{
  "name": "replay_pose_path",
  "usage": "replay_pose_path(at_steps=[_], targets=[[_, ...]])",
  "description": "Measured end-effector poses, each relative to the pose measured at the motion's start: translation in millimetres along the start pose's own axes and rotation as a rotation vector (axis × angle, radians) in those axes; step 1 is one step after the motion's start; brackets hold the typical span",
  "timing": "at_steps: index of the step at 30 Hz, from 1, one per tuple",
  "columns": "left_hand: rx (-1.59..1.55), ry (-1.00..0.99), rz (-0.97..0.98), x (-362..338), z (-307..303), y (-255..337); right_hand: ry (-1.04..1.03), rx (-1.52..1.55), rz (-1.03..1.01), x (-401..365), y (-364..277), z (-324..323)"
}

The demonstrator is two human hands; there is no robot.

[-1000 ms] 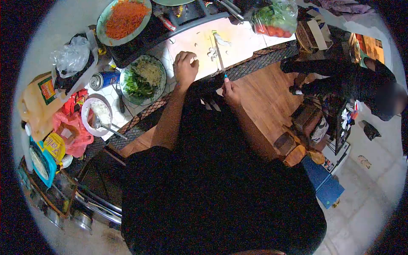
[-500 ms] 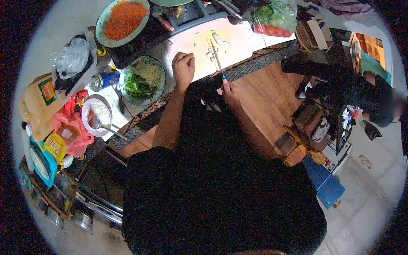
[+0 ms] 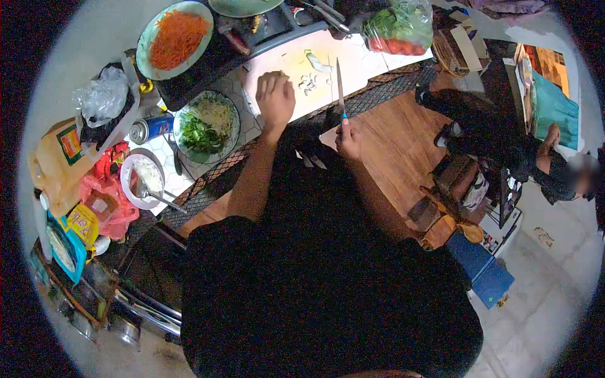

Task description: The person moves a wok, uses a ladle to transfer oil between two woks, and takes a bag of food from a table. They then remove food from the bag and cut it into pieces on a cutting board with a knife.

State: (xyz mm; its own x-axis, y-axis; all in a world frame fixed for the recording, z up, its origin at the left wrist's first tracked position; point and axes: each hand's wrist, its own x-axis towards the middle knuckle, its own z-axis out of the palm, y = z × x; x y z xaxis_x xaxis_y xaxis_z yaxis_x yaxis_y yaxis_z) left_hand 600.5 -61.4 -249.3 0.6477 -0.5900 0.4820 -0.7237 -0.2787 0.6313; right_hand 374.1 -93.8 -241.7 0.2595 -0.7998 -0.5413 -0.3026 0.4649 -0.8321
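Observation:
A kitchen knife (image 3: 341,85) points away from me, its blade over the right part of the pale cutting board (image 3: 353,69). My right hand (image 3: 349,141) is closed around its handle at the counter's front edge. Small chopped pieces (image 3: 307,83) lie in the middle of the board, left of the blade. Just beyond them rests a longer pale green-and-white vegetable piece (image 3: 318,62). My left hand (image 3: 275,101) is over the board's left end, palm down, its fingers loosely bent and slightly apart, with nothing visible in them.
Left of the board stands a glass bowl (image 3: 234,138) of chopped greens and pale shreds. An oval dish (image 3: 144,53) of grated carrot sits behind. A white bowl with a spoon (image 3: 129,189), a can (image 3: 140,131) and bags crowd the left. Bagged vegetables (image 3: 398,31) lie back right; another person (image 3: 542,157) is far right.
The knife has moved right, away from the chopped pieces, with my right hand. My left hand has turned and shifted slightly right. The person at far right has moved an arm.

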Motion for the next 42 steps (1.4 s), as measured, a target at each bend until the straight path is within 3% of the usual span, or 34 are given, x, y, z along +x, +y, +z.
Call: replay_pose_path(at_steps=[1,3,4,8,13,15,17,20,21,26,29,33,36,39,42], targets=[[-0.002,-0.003,0.003,-0.2,0.2,7.7,0.017,-0.016,-0.019,2.7,4.5,-1.9],[-0.034,-0.291,0.1,0.2,0.9,18.5,0.037,-0.031,-0.037,5.9,13.9,-5.5],[-0.027,-0.312,0.217,2.0,1.9,19.7,0.024,-0.034,-0.037,7.5,17.8,-8.1],[0.047,-0.496,0.346,1.2,14.4,23.5,0.058,-0.051,-0.033,7.0,21.3,-9.4],[0.116,-0.369,0.366,3.2,18.7,5.7,0.054,-0.04,-0.005,0.1,12.4,-15.9],[0.213,-0.254,0.227,7.8,16.0,5.6,0.034,-0.012,-0.014,-2.3,7.8,-17.9],[0.231,-0.257,0.241,8.4,17.7,13.5,0.067,0.013,0.059,-3.9,2.7,-20.1],[0.198,-0.495,0.464,6.2,35.0,30.7,0.095,0.0,0.091,-6.0,-3.7,-19.6],[0.24,-0.452,0.564,6.9,37.8,39.8,0.093,-0.003,0.088,-5.9,-3.0,-20.9],[0.23,-0.589,0.519,1.3,59.9,44.6,0.046,-0.044,0.065,-2.7,7.8,-29.7],[0.233,-0.485,0.577,5.3,46.5,31.8,0.07,-0.019,0.045,-4.7,6.7,-28.8],[0.294,-0.425,0.403,14.7,28.9,15.4,0.067,0.003,0.013,-3.2,12.4,-30.3],[0.199,-0.422,0.375,31.8,20.2,24.7,0.047,0.017,0.052,-2.0,14.9,-29.5],[0.125,-0.417,0.451,43.2,36.1,32.2,0.042,-0.042,-0.023,-0.1,14.6,-24.2],[0.079,-0.466,0.378,43.5,50.9,33.8,0.059,-0.057,0.046,-0.3,-0.9,-19.1]])
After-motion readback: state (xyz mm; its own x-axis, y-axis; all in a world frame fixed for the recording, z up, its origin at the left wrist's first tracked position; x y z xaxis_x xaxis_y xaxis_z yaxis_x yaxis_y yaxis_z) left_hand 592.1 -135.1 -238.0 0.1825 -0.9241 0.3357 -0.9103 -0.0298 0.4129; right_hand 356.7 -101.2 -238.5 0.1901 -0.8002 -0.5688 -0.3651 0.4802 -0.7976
